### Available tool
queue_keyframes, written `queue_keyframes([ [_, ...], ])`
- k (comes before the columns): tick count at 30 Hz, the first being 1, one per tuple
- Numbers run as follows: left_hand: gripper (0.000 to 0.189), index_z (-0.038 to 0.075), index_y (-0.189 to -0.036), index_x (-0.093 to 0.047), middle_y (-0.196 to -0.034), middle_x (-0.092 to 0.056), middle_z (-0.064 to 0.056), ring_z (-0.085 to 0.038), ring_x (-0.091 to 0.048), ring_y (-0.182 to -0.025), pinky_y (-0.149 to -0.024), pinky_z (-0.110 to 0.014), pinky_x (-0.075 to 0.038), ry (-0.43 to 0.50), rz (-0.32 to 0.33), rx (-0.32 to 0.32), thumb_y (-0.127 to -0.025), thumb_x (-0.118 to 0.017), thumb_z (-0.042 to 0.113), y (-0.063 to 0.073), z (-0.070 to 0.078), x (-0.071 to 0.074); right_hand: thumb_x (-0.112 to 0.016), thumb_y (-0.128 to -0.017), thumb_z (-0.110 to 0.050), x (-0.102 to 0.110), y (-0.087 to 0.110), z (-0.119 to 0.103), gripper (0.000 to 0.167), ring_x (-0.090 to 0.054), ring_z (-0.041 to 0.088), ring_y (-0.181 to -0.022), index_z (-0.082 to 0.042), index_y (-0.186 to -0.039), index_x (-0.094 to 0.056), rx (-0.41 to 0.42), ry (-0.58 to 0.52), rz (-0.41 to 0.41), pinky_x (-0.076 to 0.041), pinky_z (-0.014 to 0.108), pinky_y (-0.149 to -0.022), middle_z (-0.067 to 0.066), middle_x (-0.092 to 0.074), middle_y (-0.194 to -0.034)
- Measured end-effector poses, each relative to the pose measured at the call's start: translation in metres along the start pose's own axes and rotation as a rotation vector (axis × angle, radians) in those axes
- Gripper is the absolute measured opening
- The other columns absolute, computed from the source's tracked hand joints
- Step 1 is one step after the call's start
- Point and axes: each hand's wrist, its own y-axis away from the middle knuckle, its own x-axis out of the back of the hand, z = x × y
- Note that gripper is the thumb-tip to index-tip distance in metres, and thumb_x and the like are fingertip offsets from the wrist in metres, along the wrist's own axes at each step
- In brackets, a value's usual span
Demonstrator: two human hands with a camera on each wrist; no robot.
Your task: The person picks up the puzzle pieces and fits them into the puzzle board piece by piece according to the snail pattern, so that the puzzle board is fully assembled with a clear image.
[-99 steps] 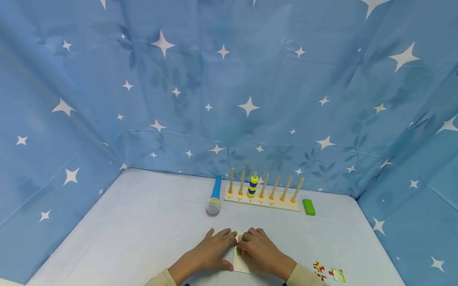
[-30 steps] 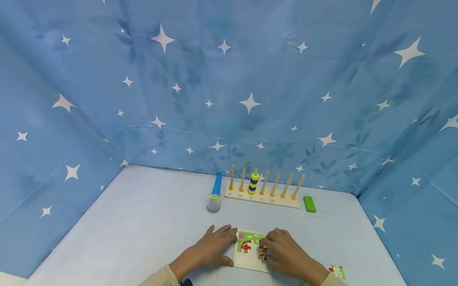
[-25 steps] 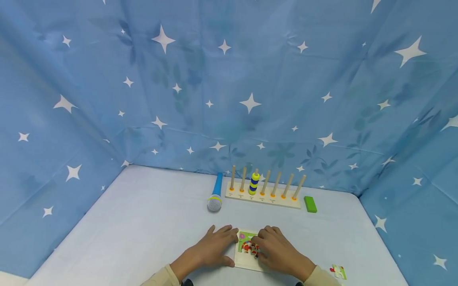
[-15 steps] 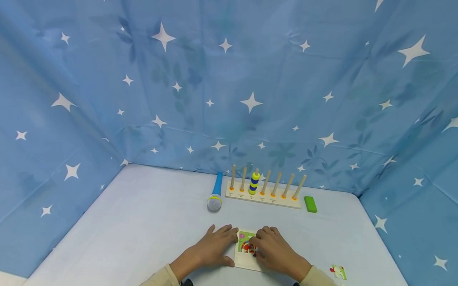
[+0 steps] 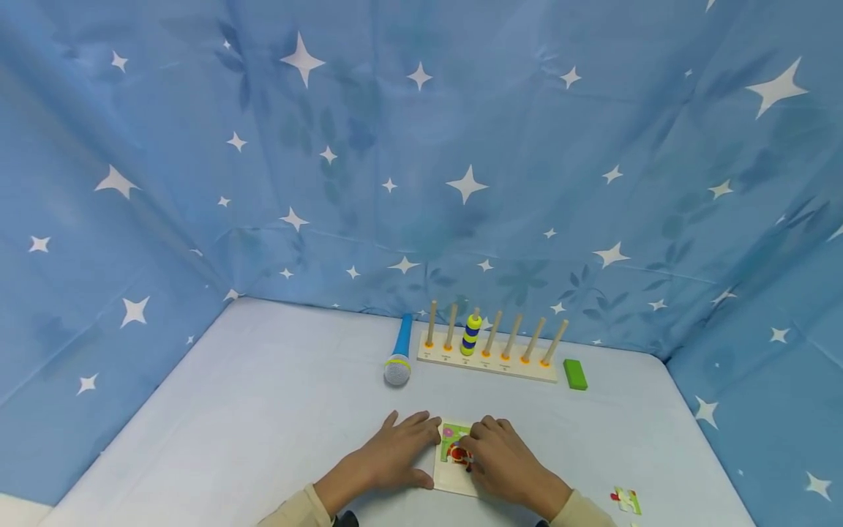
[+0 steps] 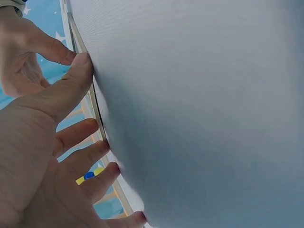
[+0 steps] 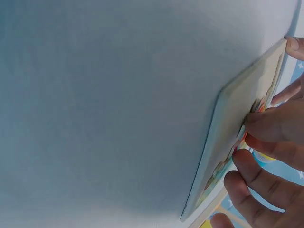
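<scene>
In the head view, a pale puzzle board lies near the table's front, its upper left filled with green and red picture pieces. My left hand rests along the board's left edge, fingers spread; in the left wrist view the thumb and fingertips touch that edge. Over the board's right part, my right hand pinches a red jigsaw piece between thumb and forefinger, down against the fitted pieces. The right wrist view has the right thumb low over the board, the piece mostly hidden by the fingers.
A loose jigsaw piece lies right of the right forearm. Farther back are a blue toy microphone, a wooden peg stand with yellow and blue rings, and a green block. Star-patterned curtains enclose the table's back and sides.
One loose red piece has gone from the right of the table; my right hand has carried it left onto the board, against the fitted pieces. My left hand stays at the board's edge.
</scene>
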Motion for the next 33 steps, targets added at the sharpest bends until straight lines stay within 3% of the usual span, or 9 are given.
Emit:
queue_keyframes([
  [10,0.053,0.025,-0.123,-0.062,-0.157,-0.045,0.003,-0.023,-0.036,-0.149,-0.112,-0.069,-0.032,-0.009,0.002,0.01,-0.08,-0.084,0.047,-0.002,0.001,-0.002,-0.081,-0.087,-0.022,0.004,0.008,0.005,0.023,-0.055,0.013,-0.096,-0.019,-0.11,-0.076,-0.048,-0.079,0.032,-0.05,0.049,-0.088,-0.007,-0.067,-0.102],
  [17,0.056,0.024,-0.126,-0.062,-0.158,-0.045,0.003,-0.024,-0.035,-0.149,-0.111,-0.07,-0.031,-0.01,0.006,0.009,-0.079,-0.084,0.047,-0.003,0.002,-0.003,-0.083,-0.083,-0.011,0.019,0.049,0.04,0.027,-0.06,0.02,-0.105,-0.016,-0.108,-0.075,-0.203,-0.135,0.127,-0.051,0.052,-0.09,-0.004,-0.069,-0.108],
  [25,0.057,0.023,-0.129,-0.061,-0.158,-0.044,0.002,-0.024,-0.034,-0.15,-0.114,-0.069,-0.028,0.008,-0.001,0.026,-0.082,-0.083,0.046,0.0,0.001,-0.003,-0.085,-0.079,-0.008,0.03,0.121,0.102,0.03,-0.061,0.03,-0.108,-0.016,-0.106,-0.075,-0.379,-0.122,0.025,-0.052,0.057,-0.089,0.0,-0.069,-0.111],
  [33,0.056,0.022,-0.128,-0.061,-0.158,-0.044,0.0,-0.026,-0.035,-0.149,-0.113,-0.07,-0.028,0.016,-0.003,0.006,-0.082,-0.083,0.046,-0.001,0.001,-0.002,-0.086,-0.078,-0.009,0.021,0.17,0.128,0.032,-0.057,0.034,-0.111,-0.017,-0.105,-0.072,-0.528,-0.253,-0.164,-0.052,0.059,-0.091,0.003,-0.064,-0.116],
])
